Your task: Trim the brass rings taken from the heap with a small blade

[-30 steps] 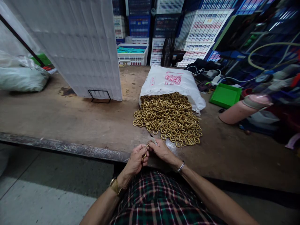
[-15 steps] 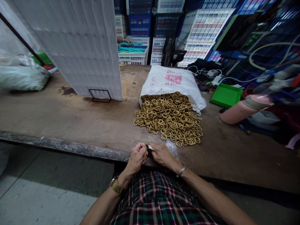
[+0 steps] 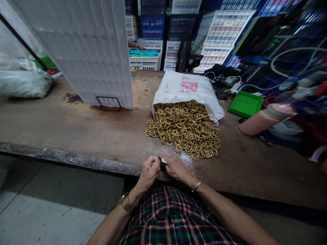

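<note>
Near the table's front edge my left hand (image 3: 149,173) is closed in a pinch, and what its fingers hold is hidden. Close beside it my right hand (image 3: 176,167) is closed round a small flat tool (image 3: 162,160), pale with a dark end that points to the left fingertips. I cannot make out what kind of tool it is. Just beyond both hands lies a heap of gold-coloured rings (image 3: 186,129), spilling from the mouth of a white sack (image 3: 176,83) with red print.
A white pleated panel (image 3: 102,61) stands left of the sack on a black wire foot (image 3: 108,103). To the right are a green tray (image 3: 245,103) and a pink bottle (image 3: 265,119). Behind the table, another person's hand (image 3: 139,46) is over a crate (image 3: 149,63) of turquoise things.
My hands stay almost in place, with the small tool shifting slightly between them. The other person's hand has moved a little over the crate.
</note>
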